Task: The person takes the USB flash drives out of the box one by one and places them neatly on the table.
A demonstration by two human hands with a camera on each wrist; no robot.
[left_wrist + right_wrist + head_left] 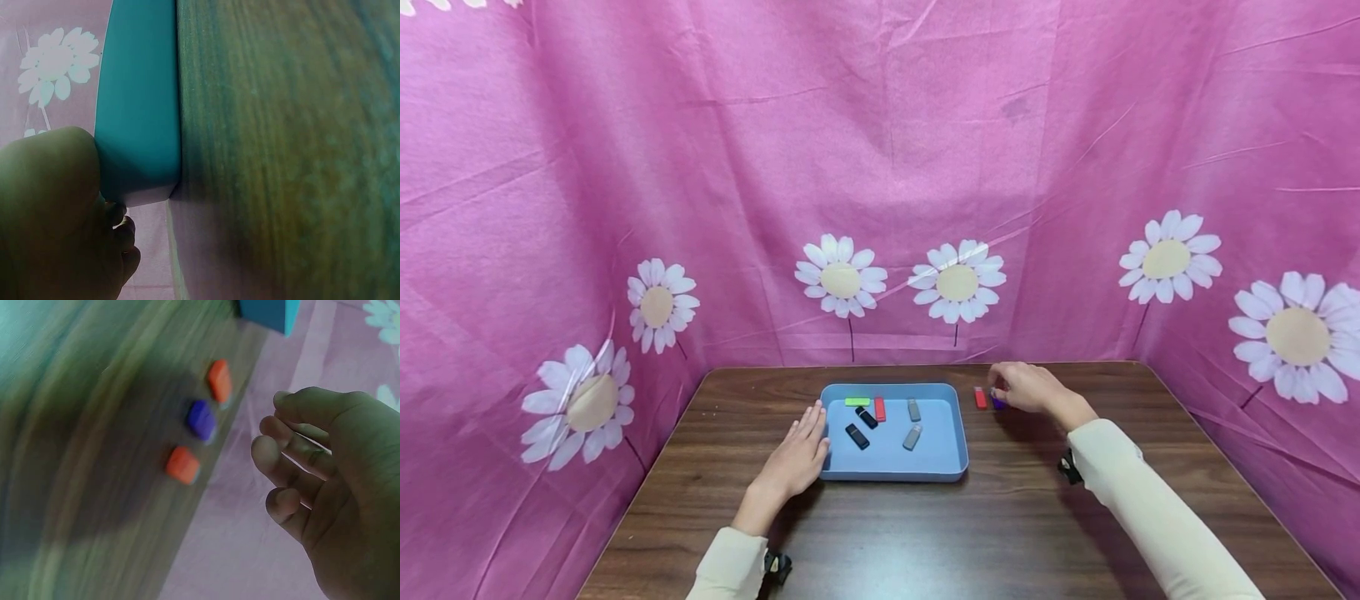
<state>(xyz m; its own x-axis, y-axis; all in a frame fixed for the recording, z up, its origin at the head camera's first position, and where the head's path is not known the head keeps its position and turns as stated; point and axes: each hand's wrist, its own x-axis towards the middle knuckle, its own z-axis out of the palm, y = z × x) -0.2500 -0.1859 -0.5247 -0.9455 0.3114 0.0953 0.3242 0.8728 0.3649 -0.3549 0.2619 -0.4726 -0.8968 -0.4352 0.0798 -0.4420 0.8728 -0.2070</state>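
Observation:
My left hand [796, 457] lies along the left wall of a blue tray [892, 477], fingers straight and touching its rim. Inside the tray are a green USB stick [857, 402], a red one [880, 409], two black ones [857, 436] and two grey ones [912, 437]. Right of the tray, my right hand [1028, 387] hovers over the table with loosely bent fingers and nothing between them. Beneath it, the right wrist view shows a row of USB sticks: a purple one [201, 420] between two orange-red ones [219, 381]. My hand hides one of these in the head view.
The brown wooden table [895, 533] ends at the back against a pink curtain [895, 167] with white daisies. The curtain also stands along both sides. Each wrist carries a small black camera strap [777, 567].

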